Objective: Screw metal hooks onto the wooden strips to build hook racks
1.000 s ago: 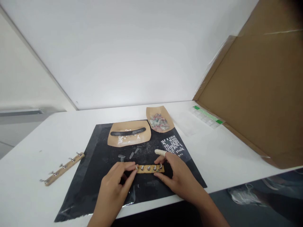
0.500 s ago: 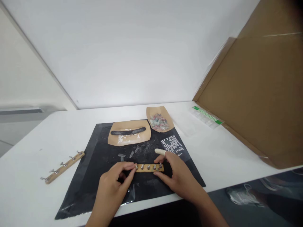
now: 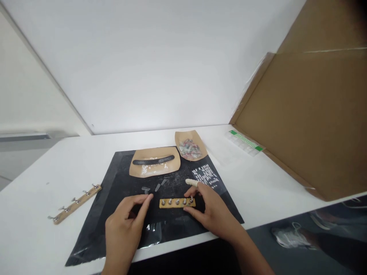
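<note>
A small wooden strip [image 3: 173, 206] with several metal clips lies on the black mat [image 3: 109, 214]. My right hand [image 3: 210, 208] grips its right end between thumb and a finger, and a pale cover wraps the raised index fingertip. To the left of the strip, my left hand [image 3: 124, 221] is off it, with thumb and index fingertips pinched together; whatever may be between them is too small to make out. Just beyond that hand lie a few clear nail-shaped pieces [image 3: 157, 187]. A sheet with rows of small white pieces [image 3: 205, 174] is beyond my right hand.
A brown paper tray [image 3: 169, 166] holds a black curved bar and white bits. Another tray [image 3: 197, 136] holds small colourful packets. A second clip strip [image 3: 77, 204] lies at left, a green-edged clear pack [image 3: 246, 140] at right, by a cardboard sheet [image 3: 309, 114]. A person's shoe [image 3: 291, 236] shows below.
My left hand has let go of the strip's left end and moved left. My right hand still holds the right end. The view has shifted slightly.
</note>
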Motion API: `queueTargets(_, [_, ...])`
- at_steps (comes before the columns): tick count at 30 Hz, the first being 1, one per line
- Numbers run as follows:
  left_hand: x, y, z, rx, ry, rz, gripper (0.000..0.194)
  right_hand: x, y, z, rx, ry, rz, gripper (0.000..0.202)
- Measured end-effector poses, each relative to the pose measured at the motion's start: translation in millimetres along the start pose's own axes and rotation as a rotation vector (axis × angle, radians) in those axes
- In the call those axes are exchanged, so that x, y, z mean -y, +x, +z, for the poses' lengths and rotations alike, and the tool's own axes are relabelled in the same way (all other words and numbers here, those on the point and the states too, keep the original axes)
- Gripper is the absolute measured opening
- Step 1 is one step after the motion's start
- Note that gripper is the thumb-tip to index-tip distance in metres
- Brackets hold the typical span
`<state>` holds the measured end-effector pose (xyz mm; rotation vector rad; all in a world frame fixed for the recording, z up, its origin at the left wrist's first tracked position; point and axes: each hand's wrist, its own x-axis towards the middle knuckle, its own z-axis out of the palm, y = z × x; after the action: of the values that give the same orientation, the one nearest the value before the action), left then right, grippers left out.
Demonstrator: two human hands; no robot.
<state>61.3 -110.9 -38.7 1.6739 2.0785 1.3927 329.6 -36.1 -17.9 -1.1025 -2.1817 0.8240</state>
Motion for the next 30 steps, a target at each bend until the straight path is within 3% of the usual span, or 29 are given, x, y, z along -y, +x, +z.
queueTargets(3, [1,2,0.6,-0.024,0.059,-0.016,0.029,1,0,-1,0.004,-0.001,0.003,0.032])
queueTargets(9, [0,5,4.0,-0.035,0.112,0.139,0.027,2,0,-1,0.007,0.010,0.005,0.032])
queueTargets(13, [-2,5,4.2,-0.083,0.099,0.126,0.029,2,0,0,-0.001,0.019,-0.006,0.041])
queueTargets(16, [-2,4,3.1,-0.039,0.108,0.095,0.032,2,-1,0,-0.002,0.020,-0.006,0.044])
queueTargets(23, [0,3,5.1,0.033,0.121,0.101,0.038,2,0,0,-0.001,0.013,-0.002,0.031])
queueTargets(30, [-13,-3,7.7,-0.068,0.326,0.175,0.040,1,-1,0,-0.005,0.023,0.000,0.036])
